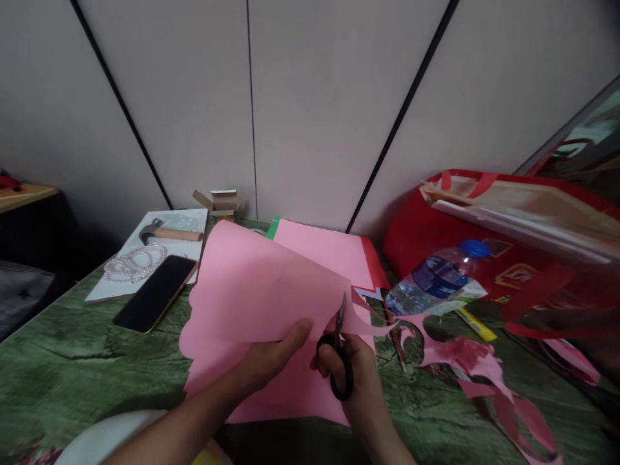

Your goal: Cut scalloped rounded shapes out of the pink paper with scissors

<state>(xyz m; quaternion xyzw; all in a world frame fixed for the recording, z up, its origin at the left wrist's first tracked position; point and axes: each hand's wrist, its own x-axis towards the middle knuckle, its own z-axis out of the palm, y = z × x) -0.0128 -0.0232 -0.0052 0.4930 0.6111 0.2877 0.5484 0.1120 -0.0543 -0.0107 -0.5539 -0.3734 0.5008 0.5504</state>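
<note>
My left hand (281, 349) grips the lower edge of a large pink paper sheet (261, 284), thumb on top and the other fingers hidden beneath. The sheet's left edge is scalloped, and its top curls up. In my right hand (358, 368) is a pair of scissors (341, 352) with black handles, the fingers through the loops. Its blades point up and away, at the sheet's right edge. A thin pink strip hangs off that edge to the right. Under the raised sheet lies more pink paper (295, 394).
Pink paper scraps (479, 361), a water bottle (436, 278), a yellow tube (476, 324) and a red bag (416, 219) are on the right. On the left are a phone (155, 294), a hammer (169, 233) and beads (135, 263). Coloured sheets (324, 248) lie behind.
</note>
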